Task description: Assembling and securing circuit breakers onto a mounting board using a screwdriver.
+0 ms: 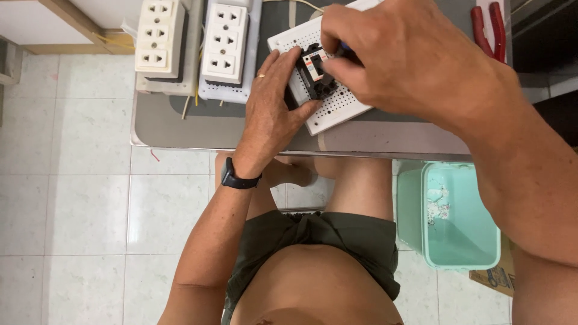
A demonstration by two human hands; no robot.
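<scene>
- Left hand [271, 111]: rests on the desk [180, 123] near its front edge, fingers curled against the left side of a small black circuit breaker [314, 72] and steadying it; a ring shows on one finger and a dark watch [238, 179] sits at the wrist.
- Right hand [397, 54]: comes in from the right, fingers pinched narrow over the top of the circuit breaker; a sliver of blue shows between the fingertips, too hidden to identify.
- Circuit breaker: black body with a white and red face, standing on a white perforated board [337, 108] that lies tilted across the middle of the desk, its lower corner close to the front edge.
- Two white socket blocks [192, 42]: side by side at the back left of the desk, each with three outlets; thin yellow wires [197, 93] run under them.
- Red-handled pliers [489, 27]: at the back right corner of the desk, well apart from the board.
- Pale green bin [460, 213]: on the tiled floor [72, 180] below the right end of the desk, beside the person's knee, scraps of paper inside.
- Person: seated at the front edge, in dark green shorts [337, 241].
</scene>
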